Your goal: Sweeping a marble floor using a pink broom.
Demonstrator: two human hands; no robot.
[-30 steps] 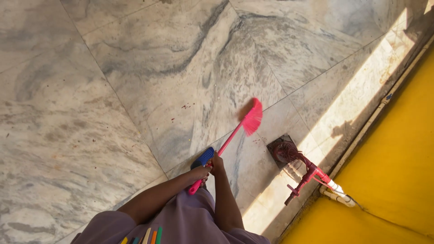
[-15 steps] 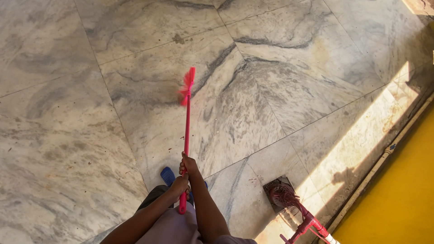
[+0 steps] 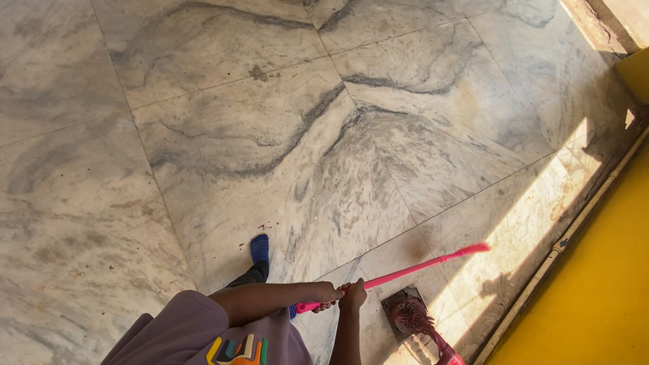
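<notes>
Single head-worn camera, looking steeply down from standing height, two-handed grip on the thin pink plastic broom handle (image 3: 405,272) low in frame, grey-veined marble tile floor (image 3: 236,135) spreading beyond the grip, bright yellow wall (image 3: 595,290) right of the grip

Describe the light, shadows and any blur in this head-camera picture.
Head view: hard sunlight falls in a bright band on the marble floor beside the yellow wall; dark shadows lie along the wall's foot; the rest of the floor is evenly lit; the pink broom is smeared at its head; both hands look sharp.
</notes>
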